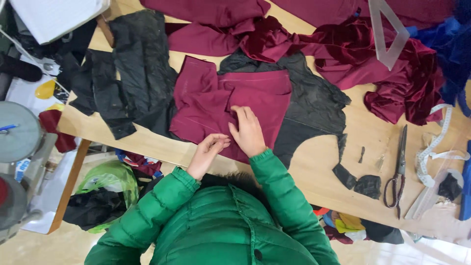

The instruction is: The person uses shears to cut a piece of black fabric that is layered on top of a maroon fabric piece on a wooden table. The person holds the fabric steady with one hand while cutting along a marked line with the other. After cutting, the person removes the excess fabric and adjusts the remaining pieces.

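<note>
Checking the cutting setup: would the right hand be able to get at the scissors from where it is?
Probably yes: the right hand rests on the maroon fabric piece, and bare table lies between it and the scissors.

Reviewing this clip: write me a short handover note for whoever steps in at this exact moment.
Left hand: fingers pinched together at the near edge of the maroon fabric piece; whether they grip it is unclear.
Right hand: flat on the same piece, pressing it down.
The piece lies on black lining fabric on the wooden table.
Scissors and measuring tape lie untouched to the right.
Done: the piece is laid on the lining. Left: cannot tell.
</note>
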